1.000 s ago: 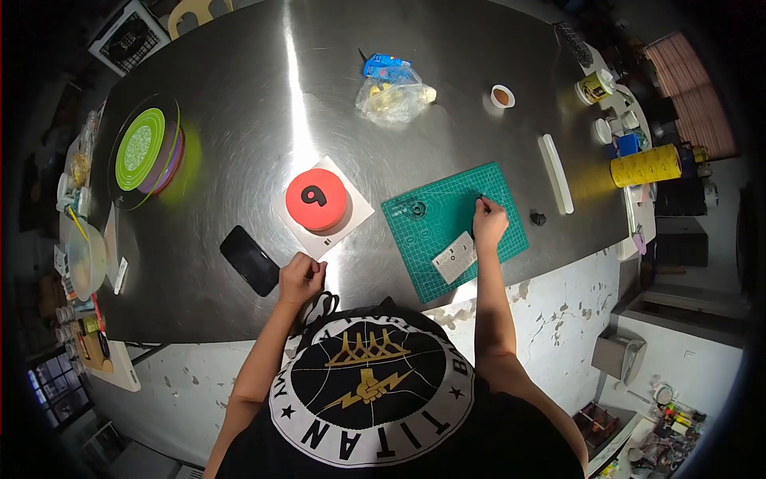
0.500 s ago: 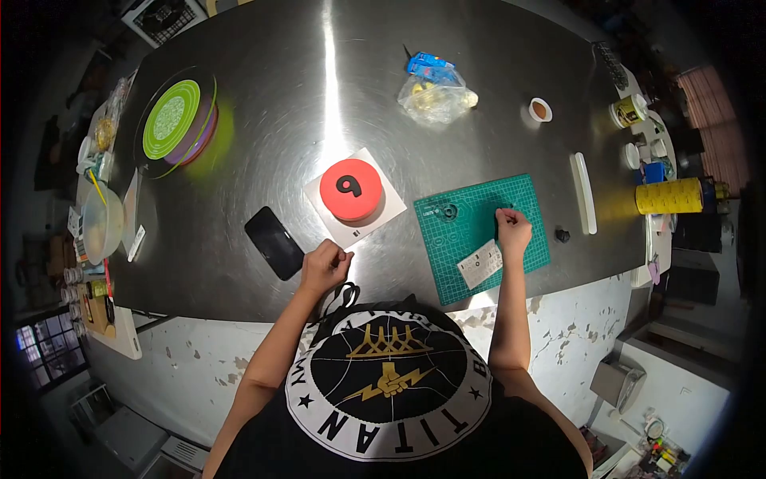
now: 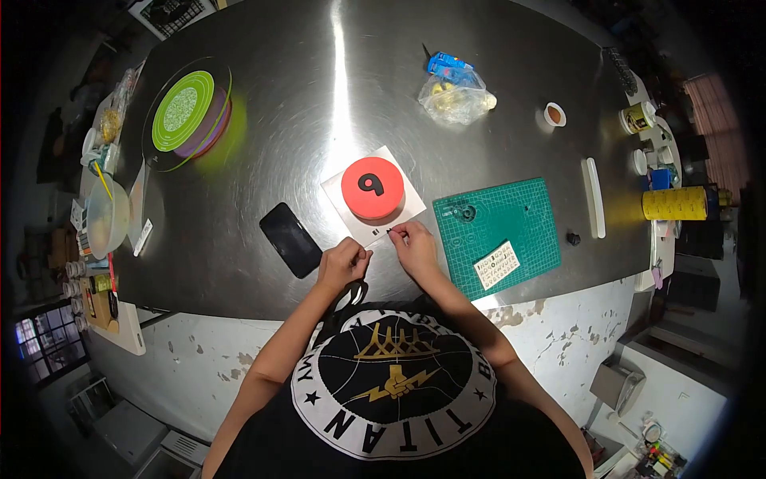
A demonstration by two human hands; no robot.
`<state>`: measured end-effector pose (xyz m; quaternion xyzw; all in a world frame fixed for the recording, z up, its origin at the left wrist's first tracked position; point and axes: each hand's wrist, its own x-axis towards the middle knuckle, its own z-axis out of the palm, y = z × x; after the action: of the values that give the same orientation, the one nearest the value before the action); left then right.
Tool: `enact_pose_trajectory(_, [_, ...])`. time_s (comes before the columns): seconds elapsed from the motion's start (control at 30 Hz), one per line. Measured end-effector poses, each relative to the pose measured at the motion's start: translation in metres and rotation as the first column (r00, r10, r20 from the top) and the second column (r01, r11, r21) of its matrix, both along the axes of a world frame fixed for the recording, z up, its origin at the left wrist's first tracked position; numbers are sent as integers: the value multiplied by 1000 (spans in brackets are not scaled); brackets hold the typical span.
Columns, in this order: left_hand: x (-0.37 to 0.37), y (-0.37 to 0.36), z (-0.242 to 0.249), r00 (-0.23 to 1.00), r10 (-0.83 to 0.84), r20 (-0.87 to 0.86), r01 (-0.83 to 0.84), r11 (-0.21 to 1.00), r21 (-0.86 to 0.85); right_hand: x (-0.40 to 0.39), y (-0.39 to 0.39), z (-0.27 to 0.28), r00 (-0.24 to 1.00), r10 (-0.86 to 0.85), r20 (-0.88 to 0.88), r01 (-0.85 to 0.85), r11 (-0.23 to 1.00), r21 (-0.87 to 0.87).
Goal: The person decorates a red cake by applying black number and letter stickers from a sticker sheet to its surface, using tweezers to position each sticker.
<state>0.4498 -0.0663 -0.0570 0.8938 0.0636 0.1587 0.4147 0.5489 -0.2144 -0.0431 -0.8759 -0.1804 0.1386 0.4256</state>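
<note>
A round red cake (image 3: 369,209) with a black numeral (image 3: 371,184) on top sits on a white square board (image 3: 412,206). A small dark mark (image 3: 376,231) lies on the board's near part. My right hand (image 3: 416,251) is at the board's near right edge, thumb and finger pinching a small black piece (image 3: 389,231). Left of it, my left hand (image 3: 343,263) is closed just off the board's near corner; what it holds, if anything, is hidden. On the green cutting mat (image 3: 527,215) lies a pale alphabet plate (image 3: 496,266).
A black phone (image 3: 290,239) lies left of the cake. A green-topped turntable (image 3: 183,112) stands far left. Behind are a plastic bag (image 3: 456,100) and a small brown-filled cup (image 3: 554,115). To the right are a white bar (image 3: 594,198), a dark lump (image 3: 573,239) and a yellow roll (image 3: 675,203).
My right hand has moved left from the cutting mat to the cake board's near edge. My left hand stays closed near the board. The whole view has shifted slightly.
</note>
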Motion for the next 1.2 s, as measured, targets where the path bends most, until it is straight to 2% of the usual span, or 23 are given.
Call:
enact_pose_trajectory(0.17, [0,0,5,1000,-2,5,2,1000,-4,-6,10,3,991,8,136,8,993,-115])
enact_pose_trajectory(0.37, [-1,1,-1,1000,-16,-2,16,1000,1,-9,15,4,989,-37,145,59,987,-151])
enact_pose_trajectory(0.47, [1,2,-3,998,-21,56,20,1000,9,-10,13,2,987,-41,156,57,994,-97])
enact_pose_trajectory(0.67, [1,1,-3,999,-12,46,12,1000,6,-10,12,1,979,-56,194,67,997,-48])
enact_pose_trajectory(1.2, [-1,1,1,1000,-12,-20,12,1000,-28,-11,19,-1,971,-80,225,104,990,-99])
